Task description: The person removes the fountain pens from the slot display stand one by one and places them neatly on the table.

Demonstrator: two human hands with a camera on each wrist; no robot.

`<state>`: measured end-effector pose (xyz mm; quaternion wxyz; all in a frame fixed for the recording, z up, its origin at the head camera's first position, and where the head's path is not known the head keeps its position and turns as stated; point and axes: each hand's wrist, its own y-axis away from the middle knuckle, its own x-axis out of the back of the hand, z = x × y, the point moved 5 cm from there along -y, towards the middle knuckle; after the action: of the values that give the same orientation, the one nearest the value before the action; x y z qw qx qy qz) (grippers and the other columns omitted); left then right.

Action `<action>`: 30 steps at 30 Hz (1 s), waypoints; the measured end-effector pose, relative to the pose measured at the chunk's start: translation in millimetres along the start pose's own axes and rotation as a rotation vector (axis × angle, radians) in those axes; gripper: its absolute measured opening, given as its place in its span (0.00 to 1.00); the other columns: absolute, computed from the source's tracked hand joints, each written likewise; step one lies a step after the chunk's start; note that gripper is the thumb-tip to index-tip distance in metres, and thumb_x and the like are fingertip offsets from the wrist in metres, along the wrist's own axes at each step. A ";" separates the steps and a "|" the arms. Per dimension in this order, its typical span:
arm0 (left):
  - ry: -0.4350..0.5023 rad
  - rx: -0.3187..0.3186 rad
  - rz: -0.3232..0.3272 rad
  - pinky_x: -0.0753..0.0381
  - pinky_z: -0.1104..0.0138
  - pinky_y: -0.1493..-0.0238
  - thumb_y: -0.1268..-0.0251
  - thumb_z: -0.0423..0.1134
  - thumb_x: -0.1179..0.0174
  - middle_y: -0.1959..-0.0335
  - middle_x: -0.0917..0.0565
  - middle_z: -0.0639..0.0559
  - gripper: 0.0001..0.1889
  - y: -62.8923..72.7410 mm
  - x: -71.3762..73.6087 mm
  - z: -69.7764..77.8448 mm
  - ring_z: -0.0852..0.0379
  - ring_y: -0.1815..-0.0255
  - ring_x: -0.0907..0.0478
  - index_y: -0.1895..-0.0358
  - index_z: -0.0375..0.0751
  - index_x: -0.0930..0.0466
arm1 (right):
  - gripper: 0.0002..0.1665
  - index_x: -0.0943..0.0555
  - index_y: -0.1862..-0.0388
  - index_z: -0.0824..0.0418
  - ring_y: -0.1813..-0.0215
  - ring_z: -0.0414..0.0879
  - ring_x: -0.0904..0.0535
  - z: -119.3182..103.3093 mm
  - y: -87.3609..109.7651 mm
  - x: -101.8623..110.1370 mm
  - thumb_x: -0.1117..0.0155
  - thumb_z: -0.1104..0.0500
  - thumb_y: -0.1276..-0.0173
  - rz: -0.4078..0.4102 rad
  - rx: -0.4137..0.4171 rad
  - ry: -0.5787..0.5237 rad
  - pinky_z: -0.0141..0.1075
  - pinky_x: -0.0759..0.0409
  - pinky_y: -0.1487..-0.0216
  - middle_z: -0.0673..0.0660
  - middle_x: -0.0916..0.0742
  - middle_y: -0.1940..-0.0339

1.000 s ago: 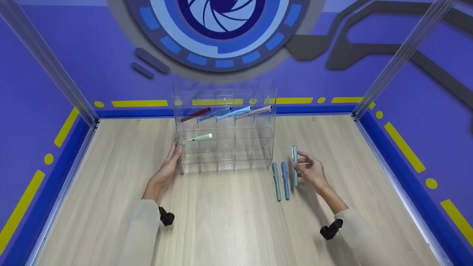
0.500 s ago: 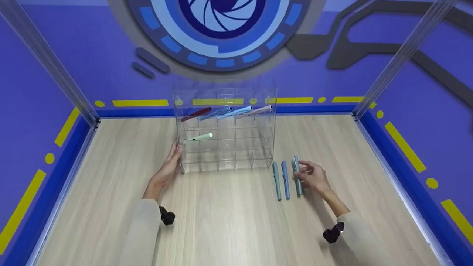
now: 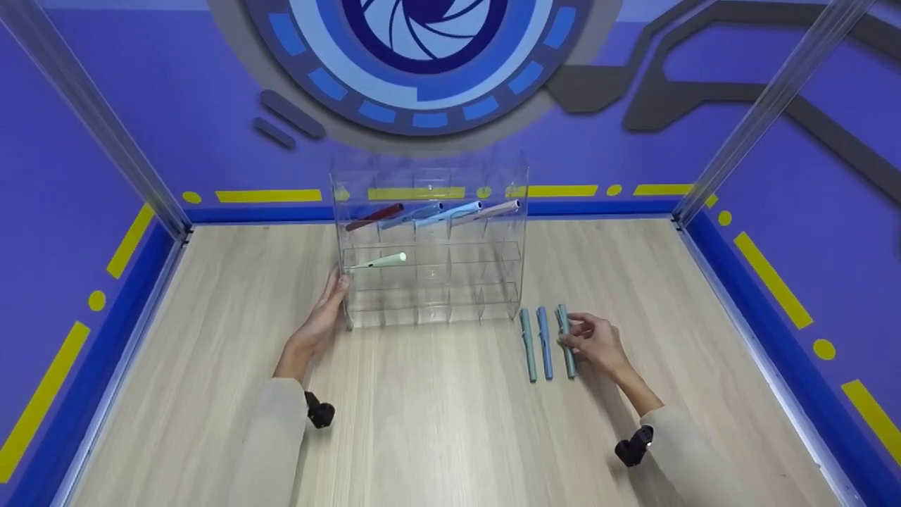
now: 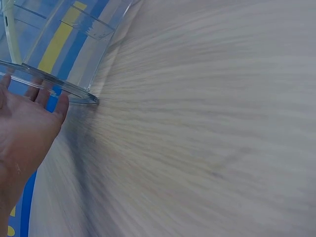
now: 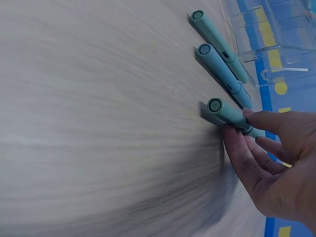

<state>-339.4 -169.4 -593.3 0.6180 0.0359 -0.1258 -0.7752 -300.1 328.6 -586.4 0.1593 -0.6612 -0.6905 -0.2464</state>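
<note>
My right hand [image 3: 597,343] pinches a teal-green pen [image 5: 224,111] between thumb and fingers, low over the wooden table. To its left lie a blue pen [image 3: 545,343] and another green pen [image 3: 528,345], roughly parallel. A clear acrylic rack [image 3: 431,310] with several compartments stands upright at the back. Fairly straight fingers of my left hand [image 3: 320,320] rest against the rack's left side. In the rack's upper row sit a dark red pen [image 3: 374,216], a blue pen [image 3: 412,215], a light blue pen [image 3: 448,213] and a pinkish pen [image 3: 486,212]. A pale green pen [image 3: 383,260] lies one row lower.
Wood-grain tabletop [image 3: 422,422] spreads in front of the rack. Blue printed walls [image 3: 211,127] with yellow marks enclose the back and both sides. Clear posts [image 3: 774,105] rise at the back corners. A small black camera sits on each wrist.
My right hand has brought the green pen down and nearer to me, to beside the two lying pens. My left hand stays at the rack's side.
</note>
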 end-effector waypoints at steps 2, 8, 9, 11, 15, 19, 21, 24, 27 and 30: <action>0.002 0.006 0.001 0.80 0.41 0.19 0.20 0.69 0.69 0.15 0.75 0.51 0.43 0.7 -0.3 0.2 0.48 0.15 0.83 0.18 0.58 0.80 | 0.29 0.24 0.35 0.73 0.61 0.46 0.15 -0.9 0.5 -0.4 0.28 0.67 0.33 0.005 0.018 0.022 0.34 0.11 0.68 0.68 0.13 0.55; 0.000 0.013 -0.003 0.80 0.40 0.19 0.21 0.69 0.69 0.15 0.75 0.51 0.42 2.1 -1.0 -0.4 0.47 0.15 0.83 0.17 0.59 0.80 | 0.27 0.22 0.38 0.74 0.61 0.47 0.15 -3.0 2.2 -2.4 0.27 0.68 0.35 0.028 0.042 0.059 0.32 0.12 0.70 0.66 0.13 0.58; 0.003 0.013 -0.001 0.79 0.41 0.19 0.21 0.69 0.68 0.15 0.75 0.51 0.43 2.1 -0.9 -0.7 0.47 0.15 0.83 0.17 0.59 0.79 | 0.27 0.21 0.38 0.74 0.61 0.47 0.15 -2.7 2.1 -3.0 0.27 0.69 0.36 0.034 0.040 0.060 0.31 0.12 0.70 0.66 0.13 0.59; 0.011 0.013 -0.001 0.79 0.41 0.18 0.21 0.69 0.69 0.15 0.75 0.50 0.43 2.2 -0.9 -1.1 0.47 0.15 0.83 0.18 0.57 0.80 | 0.27 0.21 0.38 0.74 0.62 0.47 0.15 -2.4 2.0 -4.2 0.28 0.69 0.36 0.044 0.044 0.063 0.31 0.13 0.71 0.66 0.13 0.59; 0.030 0.009 -0.002 0.79 0.45 0.17 0.20 0.68 0.69 0.15 0.76 0.49 0.43 2.5 -1.5 -1.8 0.48 0.15 0.83 0.18 0.53 0.81 | 0.27 0.22 0.37 0.73 0.62 0.46 0.15 -0.5 3.3 -6.2 0.28 0.69 0.35 0.056 0.029 0.063 0.30 0.13 0.70 0.66 0.13 0.58; 0.029 0.012 0.000 0.79 0.45 0.17 0.20 0.68 0.69 0.15 0.76 0.49 0.44 1.9 -2.2 -2.5 0.48 0.15 0.83 0.17 0.52 0.80 | 0.27 0.22 0.37 0.72 0.63 0.43 0.16 0.4 4.2 -5.7 0.29 0.68 0.34 0.057 0.017 0.061 0.29 0.14 0.70 0.64 0.14 0.58; 0.026 0.013 0.001 0.79 0.44 0.17 0.20 0.69 0.69 0.15 0.77 0.49 0.44 1.5 -2.2 -3.2 0.48 0.15 0.83 0.17 0.53 0.80 | 0.26 0.23 0.37 0.73 0.64 0.42 0.16 0.0 4.5 -5.0 0.30 0.67 0.33 0.049 0.025 0.063 0.30 0.13 0.70 0.65 0.14 0.58; 0.031 0.023 0.006 0.79 0.44 0.17 0.21 0.70 0.67 0.15 0.77 0.51 0.45 1.0 -1.8 -3.9 0.49 0.15 0.83 0.17 0.55 0.80 | 0.26 0.23 0.36 0.74 0.63 0.44 0.14 -1.3 5.1 -2.9 0.31 0.67 0.31 0.043 0.034 0.048 0.31 0.12 0.70 0.66 0.14 0.58; 0.034 0.028 0.006 0.79 0.43 0.18 0.22 0.71 0.67 0.15 0.77 0.51 0.45 1.0 -1.6 -4.1 0.49 0.15 0.83 0.18 0.57 0.80 | 0.24 0.24 0.36 0.75 0.62 0.48 0.12 -3.8 6.2 1.1 0.34 0.67 0.29 0.041 0.047 0.034 0.34 0.11 0.69 0.68 0.13 0.56; 0.046 0.032 0.008 0.79 0.43 0.18 0.23 0.71 0.67 0.15 0.76 0.52 0.45 1.8 -1.3 -3.7 0.49 0.15 0.83 0.18 0.58 0.80 | 0.21 0.23 0.38 0.75 0.62 0.53 0.11 -9.4 7.6 5.9 0.36 0.67 0.27 0.051 0.070 0.016 0.36 0.11 0.69 0.69 0.14 0.56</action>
<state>-336.7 -169.1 -596.6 0.6232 0.0630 -0.1239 -0.7696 -293.9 328.3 -574.3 0.1944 -0.6704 -0.6804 -0.2232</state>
